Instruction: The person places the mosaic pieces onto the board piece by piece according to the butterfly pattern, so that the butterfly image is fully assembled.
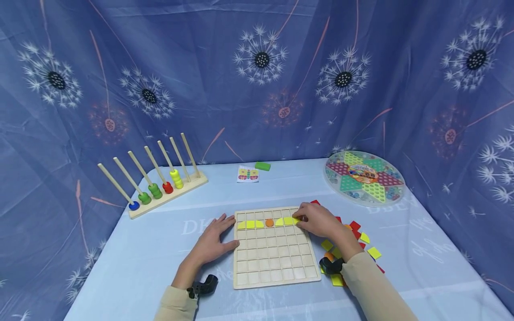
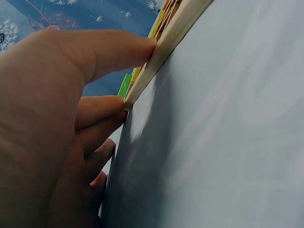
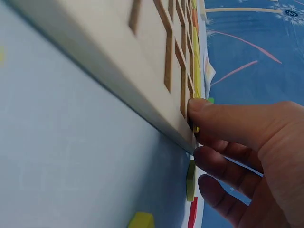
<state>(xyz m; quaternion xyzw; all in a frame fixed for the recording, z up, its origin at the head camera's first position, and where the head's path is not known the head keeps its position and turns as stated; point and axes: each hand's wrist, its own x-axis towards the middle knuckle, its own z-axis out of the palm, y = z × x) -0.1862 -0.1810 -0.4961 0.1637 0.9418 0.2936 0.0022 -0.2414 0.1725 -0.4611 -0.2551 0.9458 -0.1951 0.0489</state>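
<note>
A wooden grid board (image 1: 277, 254) lies on the table. Its second row from the far side holds yellow quarter-round pieces (image 1: 259, 224), yellow squares (image 1: 250, 224) and an orange disc (image 1: 269, 222). My left hand (image 1: 211, 243) rests along the board's left edge, thumb and fingertips touching the rim, fingers extended. At the row's right end my right hand (image 1: 319, 219) pinches a yellow piece (image 3: 196, 128) between thumb and forefinger, at the last cell. Fingers partly cover that piece, so its full shape is hidden.
Loose red, yellow and orange pieces (image 1: 374, 253) lie right of the board, partly under the right forearm. Behind it are a butterfly pattern card (image 1: 247, 174) and a green block (image 1: 263, 166). A peg counting stand (image 1: 168, 196) is back left, a round star-patterned game board (image 1: 364, 178) back right.
</note>
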